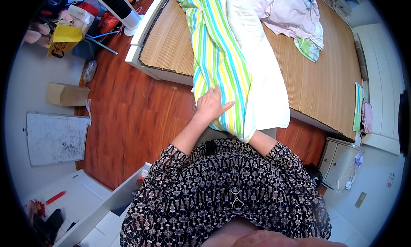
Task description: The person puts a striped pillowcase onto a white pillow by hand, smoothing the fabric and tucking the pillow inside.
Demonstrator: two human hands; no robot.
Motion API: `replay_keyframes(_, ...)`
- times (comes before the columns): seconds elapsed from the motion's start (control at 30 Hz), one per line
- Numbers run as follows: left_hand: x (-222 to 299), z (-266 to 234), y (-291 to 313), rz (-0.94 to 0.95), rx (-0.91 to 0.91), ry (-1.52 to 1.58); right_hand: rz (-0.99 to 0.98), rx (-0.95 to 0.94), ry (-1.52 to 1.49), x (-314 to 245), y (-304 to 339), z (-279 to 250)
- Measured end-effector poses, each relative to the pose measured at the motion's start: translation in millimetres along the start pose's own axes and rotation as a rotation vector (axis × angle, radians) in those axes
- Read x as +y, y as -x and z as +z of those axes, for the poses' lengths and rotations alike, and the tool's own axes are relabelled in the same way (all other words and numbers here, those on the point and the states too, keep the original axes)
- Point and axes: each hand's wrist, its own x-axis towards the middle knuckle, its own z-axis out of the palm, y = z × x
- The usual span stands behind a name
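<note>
Head cam: left hand [209,104] rests on the striped quilt [229,69], thumb out, fingers not clenched; right hand's tucked underneath, can't tell its grip.

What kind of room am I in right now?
Most likely a bedroom: there's a bed with a light wood-coloured top, a striped cover reaching past its edge, and a small cabinet close by.

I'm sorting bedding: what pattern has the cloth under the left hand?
The cloth has green, yellow, blue and white stripes; best in head view.
</note>
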Motion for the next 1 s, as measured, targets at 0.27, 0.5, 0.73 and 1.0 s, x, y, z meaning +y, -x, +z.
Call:
replay_keyframes(0.27,-48.0,35.3,-24.6,-0.009,-0.059,0.221,0.001,-0.016,-0.124,9.8,-3.8,12.3)
replay_keyframes(0.5,107.2,-126.9,-29.9,0.534,-0.201,1.416,0.011,-0.051,0.057,-11.5,-15.8,-21.9)
replay_keyframes(0.73,206.6,-65.3,-47.3,0.716,-0.231,1.315,0.155,0.022,0.319,-29.4,81.2,-8.9)
replay_keyframes(1.0,105.1,-8.0,-47.1,0.509,-0.336,0.822,-0.004,0.031,0.059,18.2,0.7,-12.3)
